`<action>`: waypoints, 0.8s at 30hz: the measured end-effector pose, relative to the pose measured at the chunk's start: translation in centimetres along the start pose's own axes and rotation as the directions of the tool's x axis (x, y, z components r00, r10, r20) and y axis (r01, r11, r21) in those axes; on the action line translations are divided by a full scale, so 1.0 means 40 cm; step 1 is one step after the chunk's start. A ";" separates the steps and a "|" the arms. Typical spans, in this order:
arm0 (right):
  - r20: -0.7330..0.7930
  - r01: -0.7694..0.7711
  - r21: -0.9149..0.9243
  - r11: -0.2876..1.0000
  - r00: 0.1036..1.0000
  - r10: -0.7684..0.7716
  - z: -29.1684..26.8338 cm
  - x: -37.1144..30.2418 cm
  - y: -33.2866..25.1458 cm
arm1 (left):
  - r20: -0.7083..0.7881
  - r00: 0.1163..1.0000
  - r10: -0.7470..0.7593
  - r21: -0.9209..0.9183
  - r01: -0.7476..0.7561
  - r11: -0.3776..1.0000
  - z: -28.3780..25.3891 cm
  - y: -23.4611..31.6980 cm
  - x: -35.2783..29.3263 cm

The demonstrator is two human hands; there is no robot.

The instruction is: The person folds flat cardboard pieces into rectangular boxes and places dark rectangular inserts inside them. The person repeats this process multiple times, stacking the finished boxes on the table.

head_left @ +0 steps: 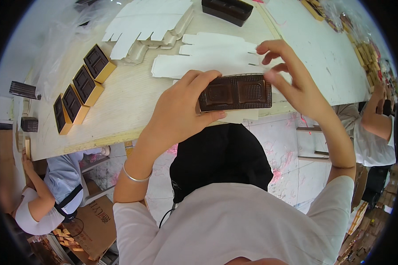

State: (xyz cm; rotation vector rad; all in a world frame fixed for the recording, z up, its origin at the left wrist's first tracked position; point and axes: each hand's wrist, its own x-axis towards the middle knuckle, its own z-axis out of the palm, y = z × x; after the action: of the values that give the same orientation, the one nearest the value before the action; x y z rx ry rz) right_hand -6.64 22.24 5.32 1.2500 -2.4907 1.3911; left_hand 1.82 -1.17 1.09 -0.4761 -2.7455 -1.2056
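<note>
My left hand (181, 104) grips the left end of a dark brown plastic tray (239, 93), thumb below and fingers along its far side. Two square moulded sections show on the tray's face, which is tilted toward me near the table's front edge. At the tray's far right corner is my right hand (294, 81), its fingers curved and apart; the thumb tip is at the corner, and whether it touches I cannot tell. Flat white card blanks (208, 55) lie just beyond the tray, and part of a pale card piece (241, 115) shows below it.
Several gold boxes with brown trays (85, 84) stand in a slanting row at left. A stack of white card blanks (148, 24) and a brown tray stack (227, 9) lie farther back. Co-workers sit at left (42, 198) and right (376, 128). A cardboard carton (93, 225) is on the floor.
</note>
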 end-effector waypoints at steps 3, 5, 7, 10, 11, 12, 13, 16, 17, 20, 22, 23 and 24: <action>0.355 0.278 -0.246 0.929 0.917 -0.180 -0.035 -0.041 -0.020 | 0.021 1.000 0.018 -0.036 -0.017 0.999 0.003 -0.013 0.006; 0.384 0.300 -0.316 0.900 0.908 -0.167 -0.031 -0.056 -0.005 | 0.024 1.000 0.004 -0.069 -0.003 0.998 0.007 -0.013 0.005; 0.405 0.273 -0.277 0.921 0.903 -0.146 -0.072 -0.054 -0.003 | 0.017 0.999 -0.043 -0.102 0.045 0.994 0.006 -0.005 0.003; 0.487 0.275 -0.291 0.916 0.867 -0.106 -0.097 -0.025 -0.007 | 0.026 0.998 -0.050 -0.136 0.053 0.989 0.006 -0.005 -0.001; 0.521 0.294 -0.312 0.904 0.848 -0.096 -0.091 -0.020 -0.009 | 0.043 0.998 -0.048 -0.135 0.054 0.989 0.004 -0.004 0.000; 0.514 0.273 -0.305 0.912 0.854 -0.084 -0.067 -0.019 -0.016 | 0.063 0.997 -0.041 -0.137 0.049 0.989 0.001 -0.001 0.005; 0.492 0.258 -0.281 0.924 0.866 -0.092 -0.051 -0.020 -0.011 | 0.084 0.996 -0.032 -0.138 0.044 0.990 -0.001 0.000 0.010; 0.438 0.221 -0.204 0.954 0.892 -0.112 -0.032 -0.029 0.003 | 0.074 0.997 -0.033 -0.082 0.039 0.996 -0.006 -0.019 0.006; 0.471 0.203 -0.210 0.956 0.878 -0.083 -0.039 -0.029 0.001 | 0.081 0.995 -0.055 -0.095 0.062 0.993 -0.011 -0.015 0.006; 0.537 0.308 -0.307 0.900 0.838 -0.103 -0.060 -0.029 -0.003 | 0.092 0.992 -0.084 -0.134 0.096 0.986 -0.016 -0.005 0.010; 0.563 0.553 -0.448 0.703 0.785 -0.259 -0.045 -0.037 0.009 | 0.090 0.994 -0.060 -0.144 0.073 0.987 -0.014 -0.011 0.015; 0.579 0.599 -0.494 0.630 0.767 -0.275 -0.037 -0.042 0.021 | 0.088 0.995 -0.047 -0.156 0.060 0.986 -0.010 -0.015 0.016; 0.599 0.643 -0.531 0.552 0.746 -0.292 -0.024 -0.044 0.035 | 0.084 0.996 -0.038 -0.166 0.051 0.985 -0.007 -0.022 0.015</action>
State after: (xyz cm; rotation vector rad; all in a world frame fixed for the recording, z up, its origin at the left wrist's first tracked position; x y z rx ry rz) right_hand -6.68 24.46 4.24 1.9355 -2.1950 -0.0680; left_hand 0.96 -1.80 0.79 -0.4922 -2.7471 -1.4687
